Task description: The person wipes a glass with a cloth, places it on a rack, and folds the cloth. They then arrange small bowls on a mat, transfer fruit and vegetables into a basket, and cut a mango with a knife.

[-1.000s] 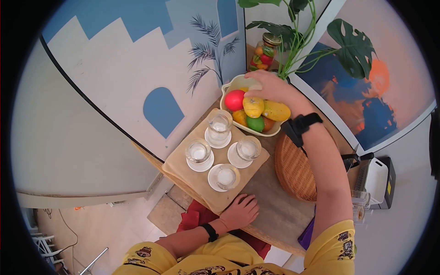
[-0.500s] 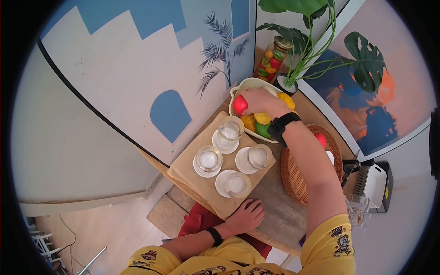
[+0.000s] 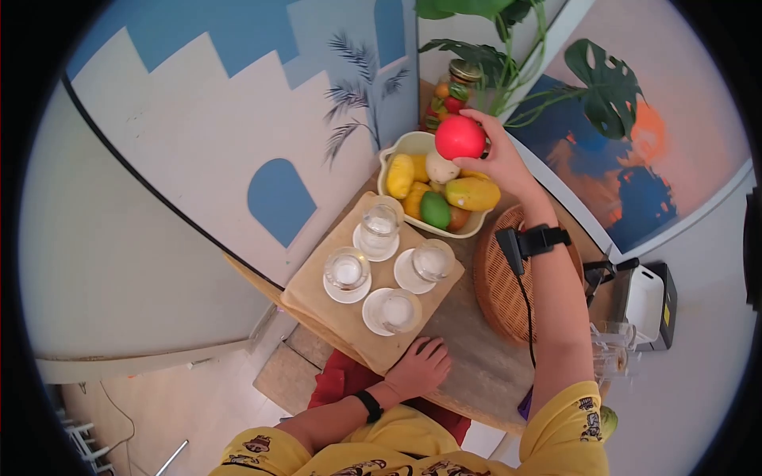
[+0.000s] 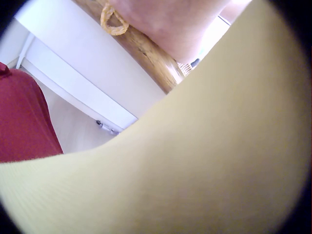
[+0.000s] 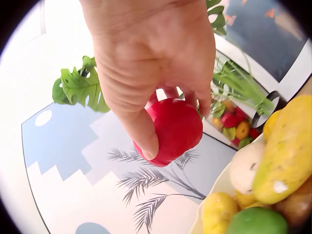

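Note:
My right hand (image 3: 502,163) grips a round red fruit (image 3: 459,138) above the far side of a cream bowl (image 3: 384,178). In the right wrist view the thumb lies along one side of the red fruit (image 5: 175,129), with the fingers behind it. The bowl holds yellow fruits, among them a long one (image 3: 473,193), plus a green fruit (image 3: 435,209) and a whitish round one (image 3: 441,167). My left hand (image 3: 418,369) rests on the table's near edge, beside the corner of a tan mat. The left wrist view mostly shows yellow cloth.
Several glass cups (image 3: 347,270) on white saucers stand on the tan mat (image 3: 379,347). Right of it lies a round wicker basket (image 3: 496,301), partly under my right forearm. Behind the bowl are a jar of fruit (image 3: 441,103) and a leafy plant (image 3: 607,87).
My right hand reached into the bowl, took hold of the red fruit and lifted it up and to the right. A yellow fruit now shows at the bowl's left. The left hand has stayed put.

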